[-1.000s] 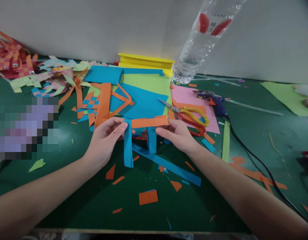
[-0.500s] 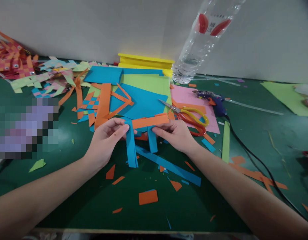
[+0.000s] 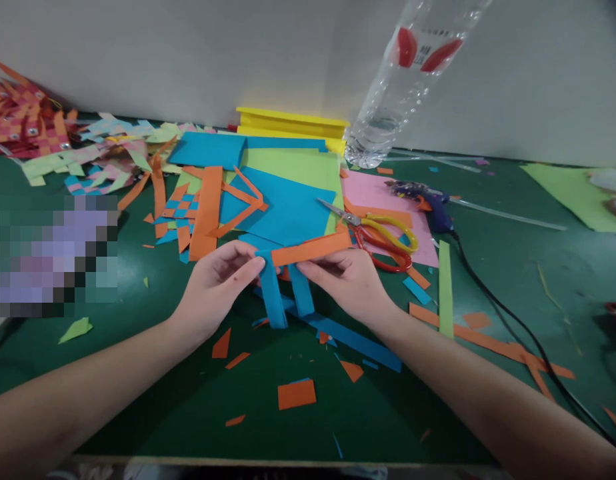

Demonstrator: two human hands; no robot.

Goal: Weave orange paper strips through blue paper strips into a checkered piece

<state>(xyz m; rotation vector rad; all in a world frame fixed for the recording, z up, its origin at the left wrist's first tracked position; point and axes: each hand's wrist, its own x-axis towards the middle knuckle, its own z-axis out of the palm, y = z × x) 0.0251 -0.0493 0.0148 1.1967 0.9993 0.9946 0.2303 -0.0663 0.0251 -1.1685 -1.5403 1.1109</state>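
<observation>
Between thumb and fingers my left hand (image 3: 219,283) pinches a folded blue paper strip (image 3: 273,293) that hangs down toward the table. My right hand (image 3: 345,280) is closed on an orange paper strip (image 3: 311,249) and the top of a second blue paper strip (image 3: 301,290). The orange strip lies across the blue ones, its right end tilted up. My fingers hide where the strips meet. Beneath them a long blue strip (image 3: 361,343) rests on the green table (image 3: 188,413). Just beyond my right hand lie scissors (image 3: 383,233) with yellow and red handles.
Blue sheets (image 3: 288,207) and a woven orange-and-blue piece (image 3: 181,213) lie behind my hands. A water bottle (image 3: 393,93) leans at the back. On the right are a glue gun (image 3: 433,207) and its cord (image 3: 493,293). Orange scraps (image 3: 297,395) dot the front.
Both hands have shifted slightly. The blue strips now slant more, and the orange strip has moved right with its right end tilted higher.
</observation>
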